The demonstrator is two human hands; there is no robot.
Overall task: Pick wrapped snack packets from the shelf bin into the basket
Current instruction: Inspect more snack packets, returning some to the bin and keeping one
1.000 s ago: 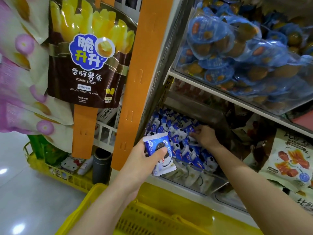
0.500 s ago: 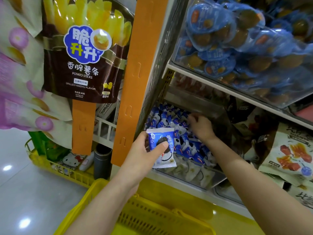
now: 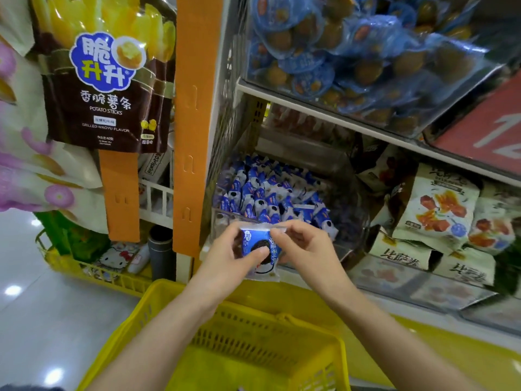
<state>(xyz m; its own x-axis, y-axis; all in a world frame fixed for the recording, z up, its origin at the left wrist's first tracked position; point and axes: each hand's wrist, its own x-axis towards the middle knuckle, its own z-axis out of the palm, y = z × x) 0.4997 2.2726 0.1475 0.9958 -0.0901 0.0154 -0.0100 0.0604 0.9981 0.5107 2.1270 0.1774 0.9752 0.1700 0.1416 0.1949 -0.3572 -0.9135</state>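
A clear shelf bin (image 3: 353, 221) holds several blue-and-white wrapped snack packets (image 3: 267, 193). In front of the bin's lower edge, my left hand (image 3: 225, 258) holds blue-and-white packets (image 3: 258, 251), thumb across the cookie picture. My right hand (image 3: 307, 249) pinches the right side and top edge of the same stack. How many packets are in the stack I cannot tell. The yellow plastic basket (image 3: 174, 300) hangs below both hands, its inside mostly hidden by my forearms.
An orange hanging strip (image 3: 194, 122) and a brown potato-stick bag (image 3: 110, 88) hang left of the bin. Above sits a bin of blue-wrapped eggs (image 3: 352, 52). Beige snack bags (image 3: 434, 210) lie to the right. A second yellow basket (image 3: 67, 263) stands on the floor at left.
My right hand has come out of the bin and down to the packet held by my left hand. Both hands now meet in front of the bin, a little lower than before.
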